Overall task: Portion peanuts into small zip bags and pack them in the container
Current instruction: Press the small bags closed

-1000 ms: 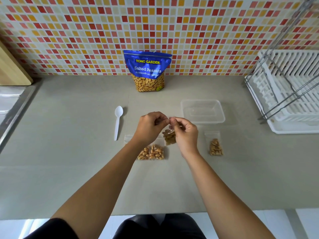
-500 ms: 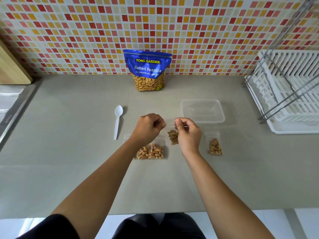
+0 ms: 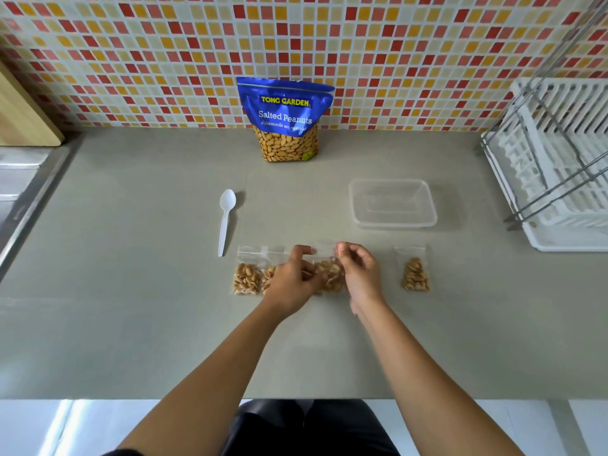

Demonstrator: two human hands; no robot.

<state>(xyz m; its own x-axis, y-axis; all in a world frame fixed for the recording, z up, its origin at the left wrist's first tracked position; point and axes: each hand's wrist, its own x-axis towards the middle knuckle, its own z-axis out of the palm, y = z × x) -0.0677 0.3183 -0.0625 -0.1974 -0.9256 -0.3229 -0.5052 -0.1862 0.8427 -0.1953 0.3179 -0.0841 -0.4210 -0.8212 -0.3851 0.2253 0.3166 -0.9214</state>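
Note:
A small zip bag of peanuts [image 3: 330,274] lies low on the grey counter between my hands. My left hand [image 3: 289,278] touches its top left corner and my right hand [image 3: 360,274] pinches its top right corner. Just left of it are two filled zip bags: one in full view [image 3: 248,278], the other [image 3: 268,274] mostly hidden under my left hand. Another filled bag [image 3: 416,274] lies apart on the right. The clear plastic container [image 3: 393,222] stands empty behind my right hand. The blue Salted Peanuts pouch [image 3: 285,121] stands upright against the tiled wall.
A white plastic spoon [image 3: 225,218] lies left of the bags. A white dish rack [image 3: 559,159] with metal rails fills the right side. A wooden board [image 3: 23,116] and a steel sink edge [image 3: 19,205] are at the far left. The counter's front edge runs just below my forearms.
Both hands have come down towards me with the bag, from held up by its top strip to low on the counter beside the two filled bags.

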